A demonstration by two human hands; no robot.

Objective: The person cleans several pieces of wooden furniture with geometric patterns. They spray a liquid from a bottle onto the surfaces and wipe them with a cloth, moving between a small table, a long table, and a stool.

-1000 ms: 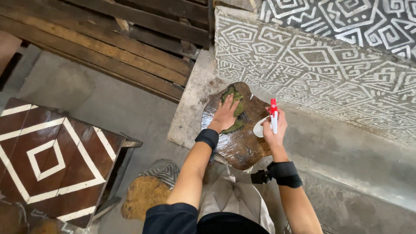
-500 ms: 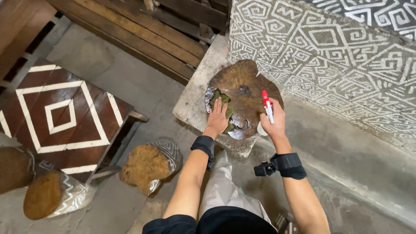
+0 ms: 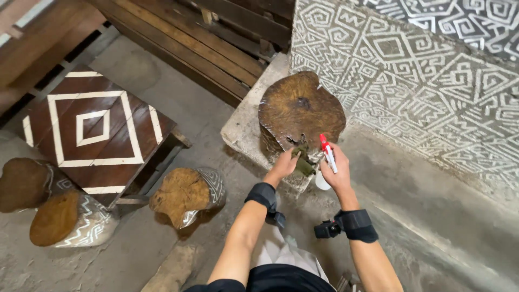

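Note:
A round wooden stump stool [image 3: 300, 108] with a glossy brown top stands on a concrete block by the patterned wall. My left hand [image 3: 285, 163] grips a dark green cloth [image 3: 303, 163] against the stump's near side edge. My right hand [image 3: 335, 172] holds a white spray bottle with a red nozzle [image 3: 326, 153] just right of the cloth, close to the stump. Both wrists wear black straps.
A low brown table with white diamond lines [image 3: 93, 129] stands at left. Three other stump stools [image 3: 186, 194] [image 3: 20, 181] [image 3: 62, 218] sit near it. Wooden planks [image 3: 198, 45] lie at the back. The painted wall [image 3: 421, 86] runs along the right, with a concrete ledge below.
My left hand with the cloth slid from the stump's top down to its near edge. The view pulled back and shifted right, bringing more stools into sight.

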